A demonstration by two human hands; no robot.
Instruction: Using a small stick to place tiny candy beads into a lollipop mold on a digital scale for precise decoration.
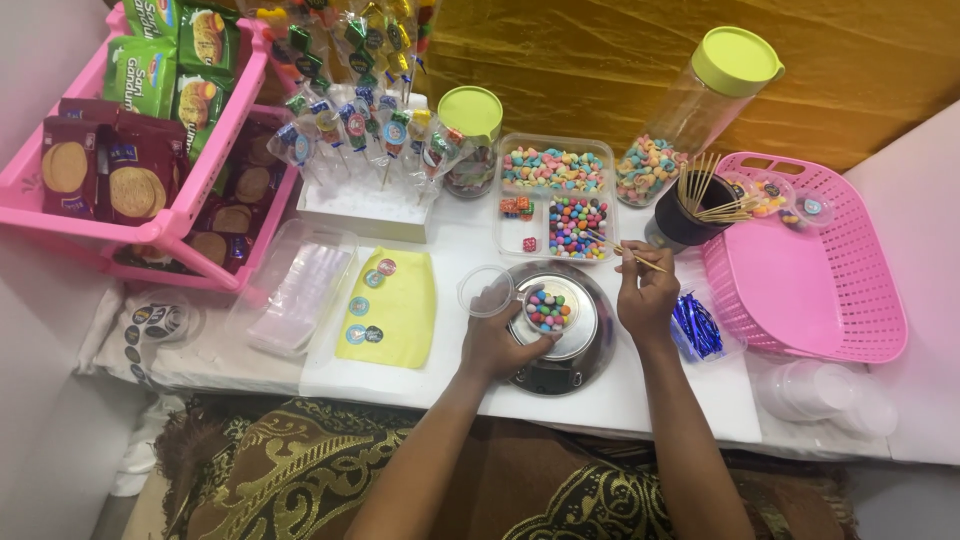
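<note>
My left hand grips a small clear round cup filled with colourful candy balls, sitting on a round silver kitchen scale. The cup's clear lid hangs open to the left, above my fingers. My right hand pinches a thin wooden skewer that points up-left toward a clear divided tray of mixed sweets just behind the scale.
A pink basket sits right, with a black cup of skewers, blue twist ties and a tilted candy jar near it. Left are a yellow sticker sheet, clear bags, wrapped lollipops and a pink biscuit rack.
</note>
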